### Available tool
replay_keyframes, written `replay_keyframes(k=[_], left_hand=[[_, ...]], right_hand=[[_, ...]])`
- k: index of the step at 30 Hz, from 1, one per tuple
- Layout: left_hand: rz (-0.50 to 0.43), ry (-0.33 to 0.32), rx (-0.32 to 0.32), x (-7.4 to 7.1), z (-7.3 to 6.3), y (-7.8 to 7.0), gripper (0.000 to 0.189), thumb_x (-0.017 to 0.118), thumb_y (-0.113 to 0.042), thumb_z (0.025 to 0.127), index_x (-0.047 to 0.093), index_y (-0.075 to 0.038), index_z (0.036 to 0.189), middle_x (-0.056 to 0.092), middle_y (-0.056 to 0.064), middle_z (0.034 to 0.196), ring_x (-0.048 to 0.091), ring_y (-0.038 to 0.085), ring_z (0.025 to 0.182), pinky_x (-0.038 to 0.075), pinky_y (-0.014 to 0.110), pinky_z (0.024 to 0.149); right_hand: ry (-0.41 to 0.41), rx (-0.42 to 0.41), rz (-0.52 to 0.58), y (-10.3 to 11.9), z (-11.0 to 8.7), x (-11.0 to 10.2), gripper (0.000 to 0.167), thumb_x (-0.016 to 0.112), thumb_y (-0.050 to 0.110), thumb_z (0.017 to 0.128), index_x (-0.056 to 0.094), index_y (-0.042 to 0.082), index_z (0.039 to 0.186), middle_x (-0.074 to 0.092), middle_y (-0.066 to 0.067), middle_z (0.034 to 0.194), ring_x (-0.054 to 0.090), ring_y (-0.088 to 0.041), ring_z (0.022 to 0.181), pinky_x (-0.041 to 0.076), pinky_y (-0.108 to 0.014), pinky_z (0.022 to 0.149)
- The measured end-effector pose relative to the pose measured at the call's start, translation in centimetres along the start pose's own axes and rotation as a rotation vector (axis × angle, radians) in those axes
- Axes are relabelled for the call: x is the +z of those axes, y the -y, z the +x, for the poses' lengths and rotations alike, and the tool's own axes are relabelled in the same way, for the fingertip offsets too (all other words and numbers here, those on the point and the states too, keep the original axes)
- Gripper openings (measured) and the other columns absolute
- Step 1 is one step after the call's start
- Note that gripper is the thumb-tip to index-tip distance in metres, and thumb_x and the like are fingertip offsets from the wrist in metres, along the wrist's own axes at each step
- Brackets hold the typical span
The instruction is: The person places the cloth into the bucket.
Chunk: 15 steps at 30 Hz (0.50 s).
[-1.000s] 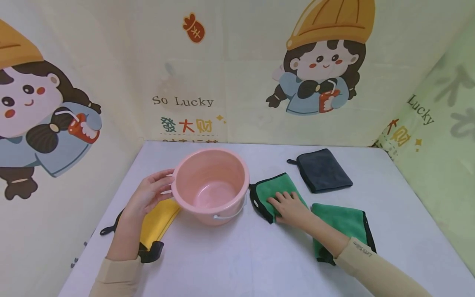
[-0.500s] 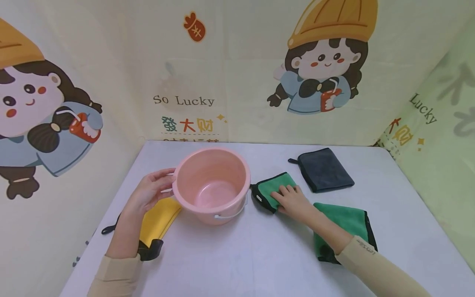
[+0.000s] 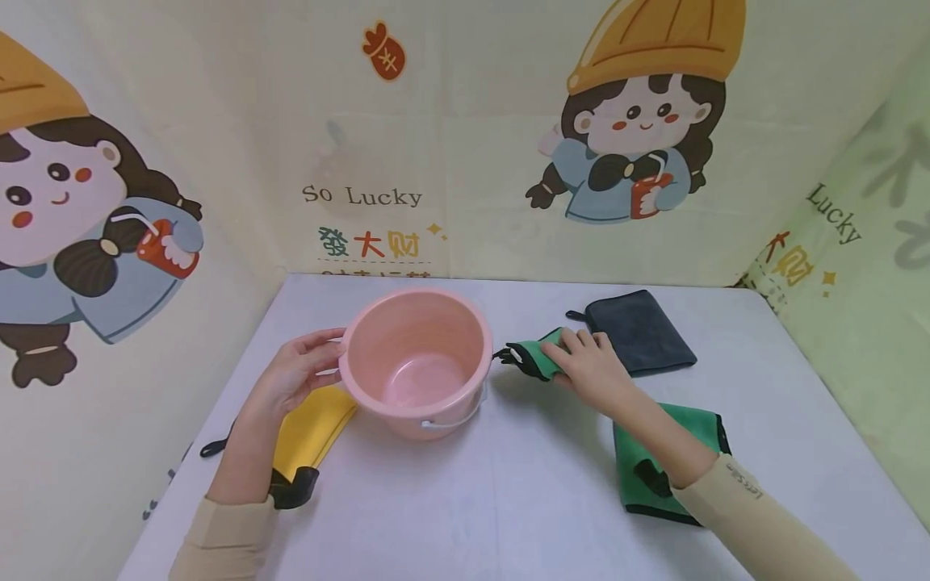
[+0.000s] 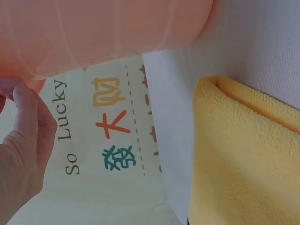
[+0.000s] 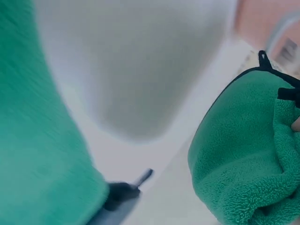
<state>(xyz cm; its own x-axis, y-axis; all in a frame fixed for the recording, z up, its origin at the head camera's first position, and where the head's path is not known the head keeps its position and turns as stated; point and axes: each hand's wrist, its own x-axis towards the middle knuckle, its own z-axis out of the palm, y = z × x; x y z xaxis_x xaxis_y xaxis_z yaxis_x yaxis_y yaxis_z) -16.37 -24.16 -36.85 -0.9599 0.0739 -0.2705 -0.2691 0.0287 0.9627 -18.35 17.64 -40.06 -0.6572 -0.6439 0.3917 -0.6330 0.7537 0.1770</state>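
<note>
The pink bucket (image 3: 414,355) stands upright on the table, its thin white handle hanging at the front. My left hand (image 3: 298,375) holds the bucket's left rim, and the left wrist view shows bent fingers there. My right hand (image 3: 592,367) grips a green towel (image 3: 538,355) with black trim, bunched up and raised off the table to the right of the bucket. In the right wrist view the raised green towel (image 5: 239,150) hangs in folds with a small black loop at its corner. A second folded green towel (image 3: 639,460) lies under the right forearm.
A folded yellow towel (image 3: 312,432) with black trim lies beneath the left forearm. A dark grey folded towel (image 3: 647,331) rests behind the right hand. Printed cloth walls (image 3: 479,161) enclose the white table (image 3: 436,516) at the back and sides.
My right hand has gathered up the nearer green towel, lifted it off the table and shifted slightly right and back. The left hand and bucket have stayed in place.
</note>
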Motion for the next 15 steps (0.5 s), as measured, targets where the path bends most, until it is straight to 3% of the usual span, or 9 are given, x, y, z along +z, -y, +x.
replay_keyframes(k=[15], left_hand=[[0.005,-0.001,-0.007,-0.1,0.0,-0.1,0.064,0.068,-0.031,0.081,0.041,-0.004,0.133,0.060,-0.007,0.104,0.063,0.012,0.091,0.051,0.028,0.080]], right_hand=[[-0.142,0.021,-0.003,-1.2,4.5,-4.9,0.045,0.077,0.018,0.073,0.053,0.011,0.110,0.048,-0.012,0.093,0.047,-0.034,0.086,0.040,-0.050,0.073]])
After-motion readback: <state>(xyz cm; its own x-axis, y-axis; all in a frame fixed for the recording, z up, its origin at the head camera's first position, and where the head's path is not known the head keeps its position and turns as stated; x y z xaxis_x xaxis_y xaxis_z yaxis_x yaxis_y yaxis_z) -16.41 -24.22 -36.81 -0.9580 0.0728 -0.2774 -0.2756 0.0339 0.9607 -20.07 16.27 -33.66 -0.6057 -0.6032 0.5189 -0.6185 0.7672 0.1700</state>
